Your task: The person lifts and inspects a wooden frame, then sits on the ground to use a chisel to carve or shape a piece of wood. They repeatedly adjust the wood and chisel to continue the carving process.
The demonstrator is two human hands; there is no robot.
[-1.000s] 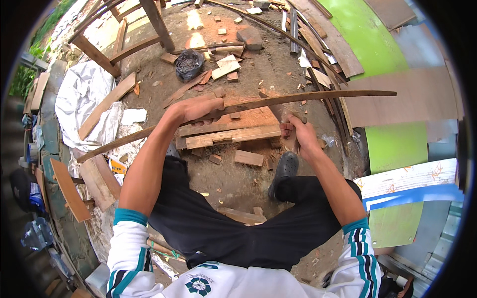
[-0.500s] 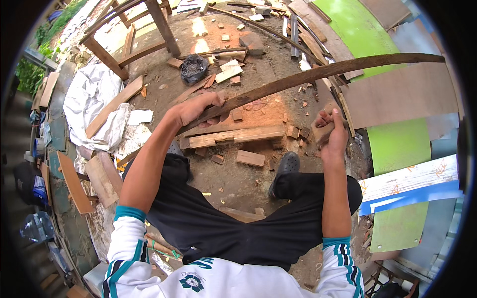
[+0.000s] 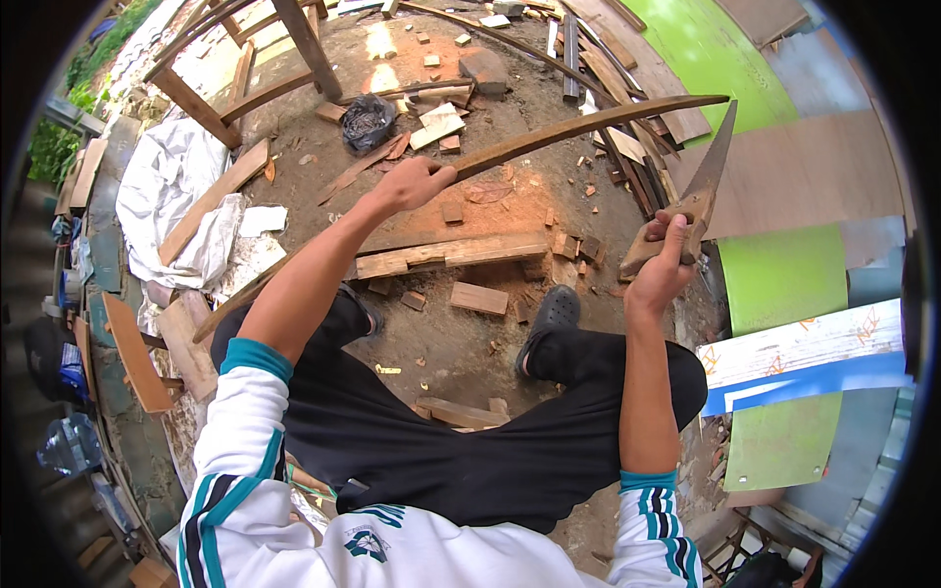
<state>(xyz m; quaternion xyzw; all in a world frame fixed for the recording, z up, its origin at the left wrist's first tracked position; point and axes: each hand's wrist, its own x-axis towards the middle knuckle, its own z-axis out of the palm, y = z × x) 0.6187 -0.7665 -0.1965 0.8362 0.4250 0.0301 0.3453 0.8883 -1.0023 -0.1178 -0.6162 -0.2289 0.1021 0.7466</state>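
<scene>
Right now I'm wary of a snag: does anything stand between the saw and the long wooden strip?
Nothing visible stands between the saw in the right hand and the wooden strip in the left hand. The saw's tip appears close to the strip's far end; one view cannot settle whether they touch.

An outdoor woodworking yard; handsaw [image 3: 710, 172], sawdust [image 3: 527, 214], wood offcuts [image 3: 479, 298], bare earth [image 3: 441, 345]; probably greenery [image 3: 56, 155] at the blurred rim.

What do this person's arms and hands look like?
The left hand and right hand wear no gloves, and the forearms are bare. The white sleeves carry teal and black stripes and end in teal cuffs.
</scene>
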